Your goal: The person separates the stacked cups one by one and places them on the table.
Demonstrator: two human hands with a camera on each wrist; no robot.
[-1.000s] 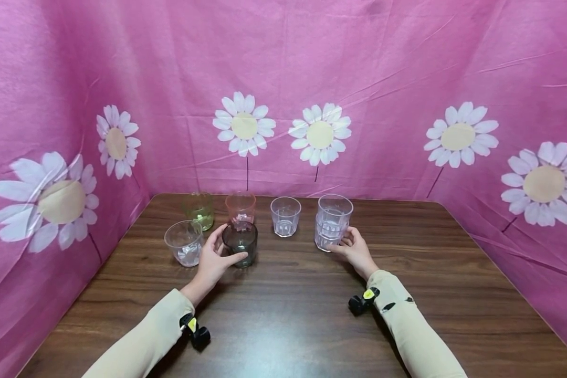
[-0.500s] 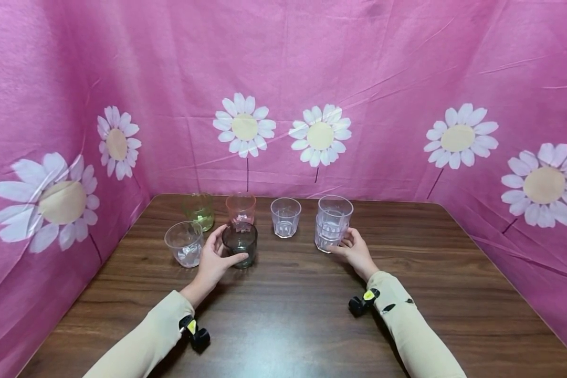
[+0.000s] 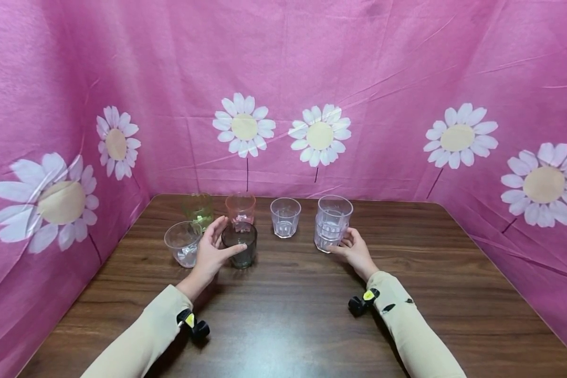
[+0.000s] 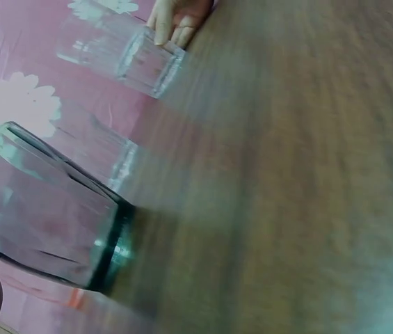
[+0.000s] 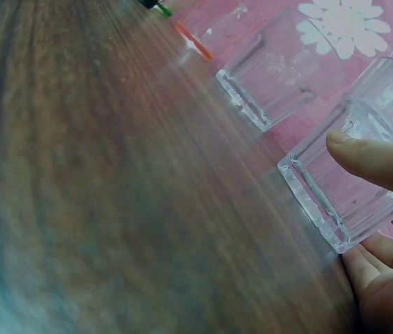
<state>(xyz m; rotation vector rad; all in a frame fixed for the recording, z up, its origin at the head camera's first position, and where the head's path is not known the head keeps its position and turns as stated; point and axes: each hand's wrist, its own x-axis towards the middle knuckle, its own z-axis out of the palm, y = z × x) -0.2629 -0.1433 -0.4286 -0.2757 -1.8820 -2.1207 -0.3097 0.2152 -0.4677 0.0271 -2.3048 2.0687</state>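
A dark grey glass [image 3: 245,254] stands upright on the table. My left hand [image 3: 210,257] is spread beside it, thumb and fingers apart on either side and not curled round it; whether they touch it I cannot tell. In the left wrist view the same dark glass [image 4: 50,209] sits between two fingertips at the image edge. At the right, my right hand [image 3: 356,253] grips the lower of two stacked clear glasses [image 3: 333,226], its thumb in front. The right wrist view shows the thumb across the lower clear glass [image 5: 342,188], with other fingers behind and below its base.
A clear glass [image 3: 184,244] stands left of my left hand. Behind are a green glass [image 3: 200,210] and a pinkish-red glass [image 3: 240,205]. Another clear glass [image 3: 285,218] stands between the hands. A pink flowered cloth [image 3: 283,63] hangs around the wooden table [image 3: 283,325].
My left hand has loosened from the dark glass; its thumb and fingers have risen and shifted slightly left. The glass stays in place. My right hand and the stacked glasses have not moved.
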